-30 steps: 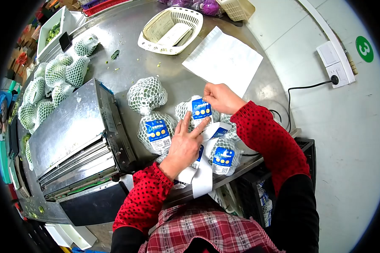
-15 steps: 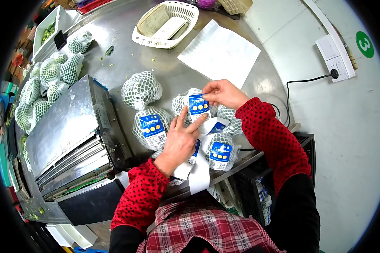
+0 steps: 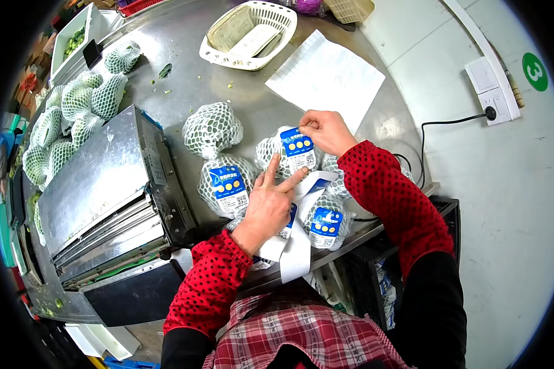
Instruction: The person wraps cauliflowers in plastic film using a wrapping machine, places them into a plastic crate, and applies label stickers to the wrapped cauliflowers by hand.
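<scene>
A blue-and-white label [image 3: 298, 145] lies against a net-wrapped bundle of green produce [image 3: 266, 149]. My right hand [image 3: 329, 131] pinches the label by its upper right edge. My left hand [image 3: 266, 206] rests just below with its index and middle fingers spread, their tips at the label's left side and lower edge. A white label strip [image 3: 296, 253] runs beside and partly under the left hand. Labelled net bundles sit to the left [image 3: 228, 184] and at the lower right [image 3: 329, 222]. Another net bundle [image 3: 212, 129] shows no label.
A metal box-like machine [image 3: 108, 184] stands at left, with several net bundles [image 3: 77, 101] behind it. A white plastic basket [image 3: 283, 43] and a white sheet [image 3: 329, 77] lie farther back. A black cable [image 3: 437, 122] runs to a wall socket [image 3: 493, 104].
The label now shows its lower code clearly, and my right fingers have shifted to its upper edge. My left hand stays beside it. The whole view has shifted slightly.
</scene>
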`<action>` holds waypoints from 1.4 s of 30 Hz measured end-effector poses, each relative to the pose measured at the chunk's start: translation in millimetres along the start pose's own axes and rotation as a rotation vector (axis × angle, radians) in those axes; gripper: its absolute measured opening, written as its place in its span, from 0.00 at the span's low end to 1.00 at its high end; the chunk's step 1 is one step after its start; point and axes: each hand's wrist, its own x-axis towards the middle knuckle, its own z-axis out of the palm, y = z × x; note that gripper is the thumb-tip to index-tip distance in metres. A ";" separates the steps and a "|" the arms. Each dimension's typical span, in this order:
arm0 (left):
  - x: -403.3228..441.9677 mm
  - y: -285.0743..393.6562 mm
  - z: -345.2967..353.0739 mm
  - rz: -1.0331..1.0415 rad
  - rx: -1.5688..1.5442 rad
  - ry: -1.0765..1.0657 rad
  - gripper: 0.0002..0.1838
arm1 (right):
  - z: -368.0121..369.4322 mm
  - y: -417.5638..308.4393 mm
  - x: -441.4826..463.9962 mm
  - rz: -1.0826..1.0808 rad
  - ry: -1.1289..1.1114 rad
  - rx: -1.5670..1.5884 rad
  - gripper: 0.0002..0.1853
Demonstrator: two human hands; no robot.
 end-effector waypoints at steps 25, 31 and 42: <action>-70.7 99.0 -75.5 -0.110 -0.443 0.077 0.21 | -35.8 -84.1 -184.2 -0.093 -0.367 0.430 0.16; -83.2 146.8 -35.3 -0.630 -1.341 0.220 0.06 | -25.1 -69.4 -248.6 -0.413 0.086 0.200 0.11; -104.5 172.6 -7.2 -0.683 -1.297 0.004 0.10 | -67.7 83.2 -99.5 -0.043 0.187 0.142 0.17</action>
